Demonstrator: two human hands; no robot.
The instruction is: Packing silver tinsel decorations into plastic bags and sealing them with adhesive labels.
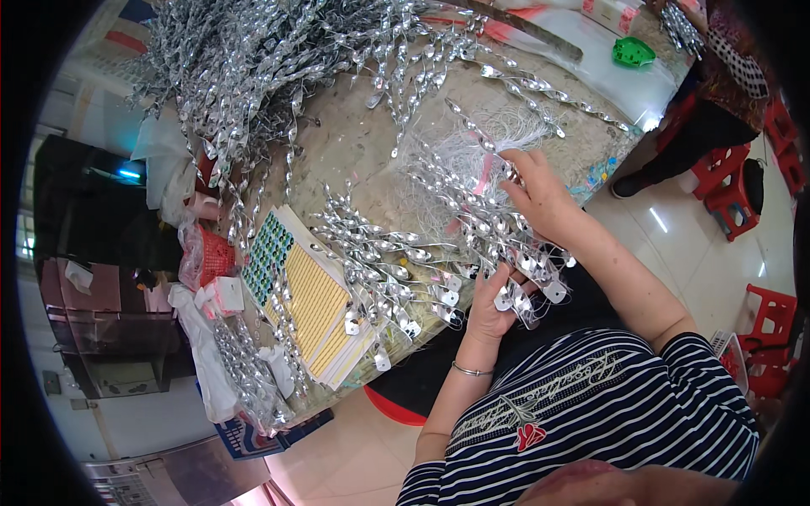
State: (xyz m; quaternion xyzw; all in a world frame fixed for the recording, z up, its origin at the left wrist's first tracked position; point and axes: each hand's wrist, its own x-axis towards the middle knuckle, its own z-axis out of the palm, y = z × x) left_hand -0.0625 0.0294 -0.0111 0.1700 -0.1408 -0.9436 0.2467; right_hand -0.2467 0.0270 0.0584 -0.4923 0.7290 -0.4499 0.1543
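Left hand (492, 310) holds twisted silver strips (488, 226), six o'clock; right hand (540, 192) half-curled, two o'clock, pinch I cannot tell. Probably light, springy, slippery; take by flat ends (553, 292), five o'clock.

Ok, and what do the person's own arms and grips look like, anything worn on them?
Both forearms are bare below short, dark sleeves with thin white stripes. The left grip is ungloved, with a slim silver-coloured bangle at the wrist. The right grip is ungloved too, with nothing visible around its wrist.
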